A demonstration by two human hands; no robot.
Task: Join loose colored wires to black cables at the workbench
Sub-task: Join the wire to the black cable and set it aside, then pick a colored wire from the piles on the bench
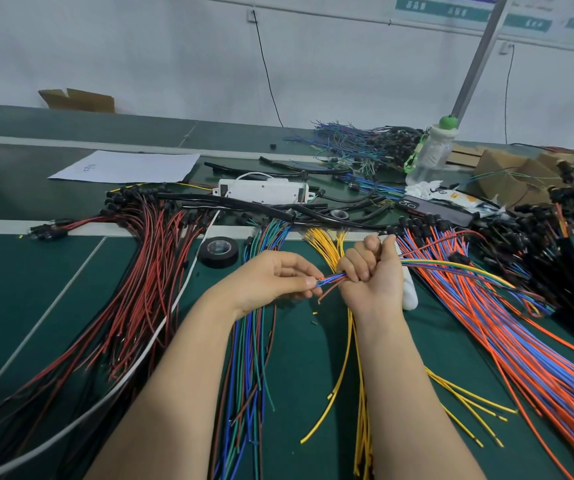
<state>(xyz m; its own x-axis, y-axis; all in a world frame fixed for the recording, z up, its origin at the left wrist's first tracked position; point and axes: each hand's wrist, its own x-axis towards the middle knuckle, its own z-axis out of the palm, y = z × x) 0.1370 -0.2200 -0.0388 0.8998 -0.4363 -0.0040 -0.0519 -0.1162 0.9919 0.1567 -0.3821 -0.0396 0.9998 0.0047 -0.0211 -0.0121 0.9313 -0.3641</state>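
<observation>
My right hand is fisted around a small bundle of colored wires that trails off to the right. My left hand pinches the stripped ends of that bundle between thumb and fingertips, just left of the right fist. Black cables lie across the bench behind the hands. Loose yellow wires run under my right wrist. A mixed blue, green and brown bunch lies below my left forearm.
Red and black wires fan out on the left of the green mat. Orange and blue wires spread on the right. A roll of black tape, a white box, a phone, a bottle and a paper sheet lie behind.
</observation>
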